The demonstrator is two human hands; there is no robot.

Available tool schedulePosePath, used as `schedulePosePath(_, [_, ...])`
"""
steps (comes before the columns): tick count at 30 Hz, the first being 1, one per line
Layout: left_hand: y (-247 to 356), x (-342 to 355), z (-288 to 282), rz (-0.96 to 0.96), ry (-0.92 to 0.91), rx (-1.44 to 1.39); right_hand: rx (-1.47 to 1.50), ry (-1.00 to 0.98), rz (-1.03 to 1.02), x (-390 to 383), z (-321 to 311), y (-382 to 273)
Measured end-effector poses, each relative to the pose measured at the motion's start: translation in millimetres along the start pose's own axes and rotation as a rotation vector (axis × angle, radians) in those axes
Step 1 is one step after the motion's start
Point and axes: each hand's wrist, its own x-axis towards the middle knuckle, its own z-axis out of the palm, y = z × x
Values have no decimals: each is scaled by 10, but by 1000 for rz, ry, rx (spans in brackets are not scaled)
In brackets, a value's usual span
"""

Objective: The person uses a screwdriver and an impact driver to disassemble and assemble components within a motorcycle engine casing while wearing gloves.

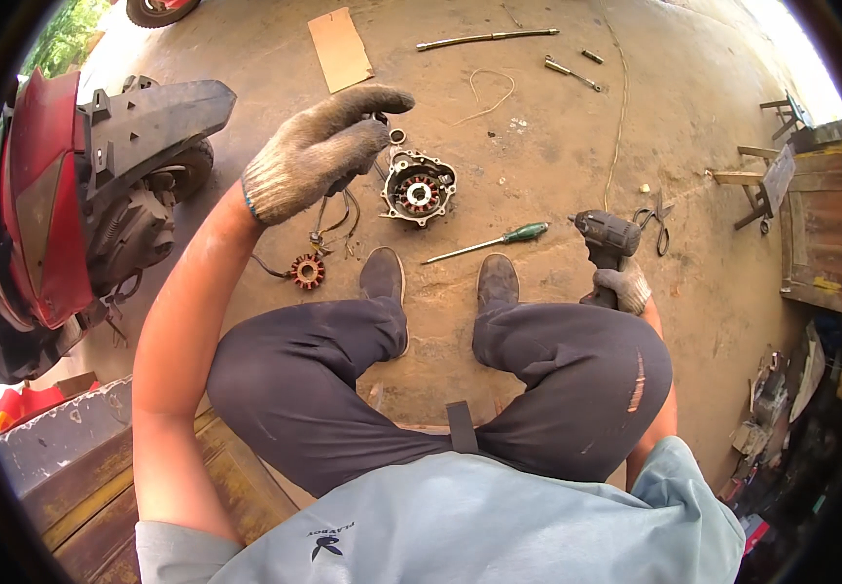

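My left hand [319, 151], in a dirty knitted glove, is raised above the floor to the left of an engine cover [389, 200]. Its fingers stretch forward and the thumb stands apart from them. Dark shapes show by the fingertips and below the palm; I cannot make out what they are. Inside the round metal cover sits a stator ring of copper coils [407, 195]. My gloved right hand [625, 288] is wrapped round the grip of a dark power driver [609, 236], beside my right knee, with its nose pointing left.
A green-handled screwdriver [523, 233] lies before my feet. Left are a loose stator coil [307, 272], wires and a red scooter [51, 195]. Shears [662, 229] lie right of the driver. Farther off are cardboard [340, 49], a long bar [489, 39] and a ratchet [572, 73].
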Motion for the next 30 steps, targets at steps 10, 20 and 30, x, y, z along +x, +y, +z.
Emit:
schedulePosePath(10, [-1629, 86, 769, 66, -253, 11, -203, -165, -217, -368, 662, -1810])
schedulePosePath(20, [-2324, 83, 959, 171, -392, -192, -450, -146, -30, -589, 1668, -896])
schedulePosePath(30, [-2601, 245, 566, 231, -255, -5, -908, -495, -406, 50, 2331, -968])
